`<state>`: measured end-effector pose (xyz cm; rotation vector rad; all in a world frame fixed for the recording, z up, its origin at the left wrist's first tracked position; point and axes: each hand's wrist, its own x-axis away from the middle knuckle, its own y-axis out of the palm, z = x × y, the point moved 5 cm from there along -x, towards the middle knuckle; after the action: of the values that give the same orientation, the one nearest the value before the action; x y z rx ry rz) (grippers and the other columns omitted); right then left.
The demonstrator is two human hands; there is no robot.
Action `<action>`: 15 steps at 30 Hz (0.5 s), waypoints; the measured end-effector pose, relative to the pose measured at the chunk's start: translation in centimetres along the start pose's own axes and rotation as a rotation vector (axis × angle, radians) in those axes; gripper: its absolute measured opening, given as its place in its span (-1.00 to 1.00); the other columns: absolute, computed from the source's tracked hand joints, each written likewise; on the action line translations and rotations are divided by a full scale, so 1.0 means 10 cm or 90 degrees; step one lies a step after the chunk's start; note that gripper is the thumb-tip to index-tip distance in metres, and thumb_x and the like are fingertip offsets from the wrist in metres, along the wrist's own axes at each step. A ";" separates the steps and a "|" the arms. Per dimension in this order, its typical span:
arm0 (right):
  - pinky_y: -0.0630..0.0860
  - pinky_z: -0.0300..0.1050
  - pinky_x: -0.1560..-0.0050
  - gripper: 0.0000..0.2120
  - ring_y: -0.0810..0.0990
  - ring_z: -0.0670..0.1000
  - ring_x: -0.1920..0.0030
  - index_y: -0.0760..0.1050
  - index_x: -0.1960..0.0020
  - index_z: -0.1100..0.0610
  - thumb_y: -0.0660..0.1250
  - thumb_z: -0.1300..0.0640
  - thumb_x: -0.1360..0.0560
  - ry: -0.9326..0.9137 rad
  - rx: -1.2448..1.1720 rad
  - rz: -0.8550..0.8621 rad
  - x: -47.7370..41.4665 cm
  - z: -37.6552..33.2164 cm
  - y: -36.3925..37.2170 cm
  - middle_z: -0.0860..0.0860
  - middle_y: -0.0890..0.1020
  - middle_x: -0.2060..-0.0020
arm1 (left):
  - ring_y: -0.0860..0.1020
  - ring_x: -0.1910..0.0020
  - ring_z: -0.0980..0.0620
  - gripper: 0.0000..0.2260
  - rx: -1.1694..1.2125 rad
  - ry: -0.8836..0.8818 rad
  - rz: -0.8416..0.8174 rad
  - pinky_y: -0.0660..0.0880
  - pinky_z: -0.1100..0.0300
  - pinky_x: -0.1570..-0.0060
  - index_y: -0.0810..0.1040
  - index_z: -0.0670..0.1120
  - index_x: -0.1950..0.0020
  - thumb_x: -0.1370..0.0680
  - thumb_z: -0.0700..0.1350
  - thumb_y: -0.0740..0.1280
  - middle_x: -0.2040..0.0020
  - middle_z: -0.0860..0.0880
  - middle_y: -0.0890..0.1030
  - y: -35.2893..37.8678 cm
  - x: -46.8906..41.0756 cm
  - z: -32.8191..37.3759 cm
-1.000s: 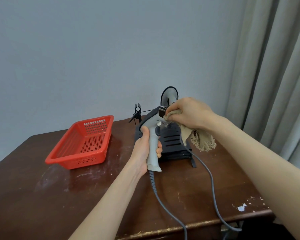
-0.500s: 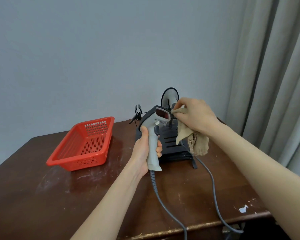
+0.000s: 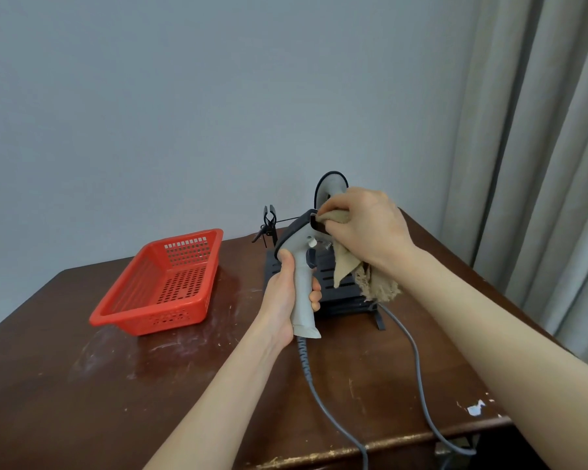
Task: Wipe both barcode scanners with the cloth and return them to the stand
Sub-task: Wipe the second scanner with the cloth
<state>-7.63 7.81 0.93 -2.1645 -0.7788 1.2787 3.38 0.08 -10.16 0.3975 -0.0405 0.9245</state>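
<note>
Sitting at centre left of the frame, the red perforated plastic basket (image 3: 165,284) rests on the dark brown scuffed wooden table (image 3: 82,395), just as it did half a second ago. Right of it, your left hand (image 3: 282,300) is wrapped tight around the pale grey grip of the pistol-shaped grey barcode scanner (image 3: 301,266), upright as before, with its grey cable (image 3: 323,401) trailing down to the table's near edge. Behind it stands the black slotted scanner stand (image 3: 340,293), with the second grey scanner's rounded head (image 3: 333,184) poking up at the frame's centre. Your right hand (image 3: 367,228) pinches the frayed tan cloth (image 3: 357,273) and now presses it over the scanner's dark window, which was uncovered half a second ago; the cloth's loose end hangs below your wrist. At far right hang pale grey curtains (image 3: 550,164).
</note>
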 end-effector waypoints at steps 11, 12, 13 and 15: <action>0.37 -0.15 0.23 -0.75 0.57 0.13 0.09 0.62 -0.02 -0.08 0.21 0.11 -0.46 0.020 0.168 -0.149 0.00 0.14 0.10 0.01 0.62 0.07 | 0.38 0.54 0.06 -0.48 -0.047 0.034 0.017 0.36 0.24 0.55 0.50 -0.20 0.09 -0.54 0.28 0.12 0.48 -0.06 0.46 -0.05 -0.02 0.01; 0.39 -0.15 0.23 -0.74 0.57 0.13 0.11 0.63 0.01 -0.06 0.21 0.12 -0.44 0.035 0.160 -0.150 -0.01 0.15 0.07 0.01 0.64 0.10 | 0.38 0.54 0.06 -0.48 -0.045 0.034 0.018 0.36 0.23 0.55 0.50 -0.20 0.09 -0.54 0.27 0.12 0.48 -0.05 0.46 -0.05 -0.02 0.00; 0.40 -0.15 0.22 -0.75 0.56 0.12 0.12 0.63 0.03 -0.06 0.21 0.12 -0.43 0.045 0.133 -0.134 -0.02 0.16 0.03 0.00 0.64 0.12 | 0.37 0.54 0.06 -0.49 -0.036 0.033 0.019 0.36 0.24 0.55 0.50 -0.20 0.08 -0.54 0.27 0.12 0.48 -0.05 0.46 -0.06 -0.03 0.00; 0.41 -0.14 0.19 -0.78 0.55 0.06 0.10 0.63 0.04 -0.06 0.24 0.11 -0.44 0.025 0.047 -0.086 -0.03 0.14 -0.01 -0.07 0.61 0.17 | 0.37 0.54 0.06 -0.49 -0.020 0.029 0.017 0.36 0.24 0.55 0.51 -0.19 0.09 -0.54 0.26 0.12 0.48 -0.05 0.45 -0.05 -0.03 0.01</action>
<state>-9.02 7.85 0.59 -2.0364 -0.8333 1.1761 3.63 -0.48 -10.33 0.3477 -0.0182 0.9578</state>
